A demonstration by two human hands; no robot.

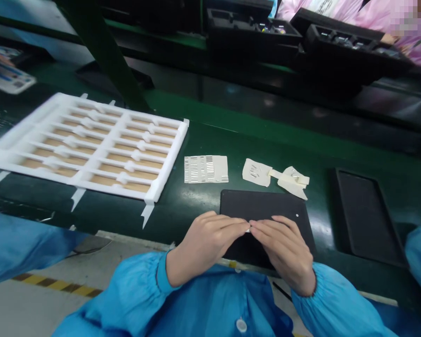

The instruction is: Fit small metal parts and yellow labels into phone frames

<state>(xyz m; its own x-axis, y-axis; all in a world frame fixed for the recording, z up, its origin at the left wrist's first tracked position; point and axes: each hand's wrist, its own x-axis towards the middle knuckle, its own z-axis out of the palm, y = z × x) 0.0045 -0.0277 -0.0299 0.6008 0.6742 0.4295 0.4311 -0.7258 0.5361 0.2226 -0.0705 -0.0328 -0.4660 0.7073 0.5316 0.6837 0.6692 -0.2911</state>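
My left hand (214,238) and my right hand (284,248) meet fingertip to fingertip over a flat black mat (266,203). Both are closed in a pinch around a small white piece (248,230), mostly covered by the fingers, so its kind does not show. One tiny white dot (297,215) lies at the mat's right side. Just beyond the mat is a pale backing sheet (220,168) with rows of small silvery strips. To its right lie torn pale backing pieces (256,173) with a few strips on them.
A white foam tray (173,159) with slotted compartments fills the left of the green table (203,131). At the right sits a shallow black tray (368,215). Black bins (254,28) stand at the back. Blue sleeves (24,243) of other people reach in at both sides.
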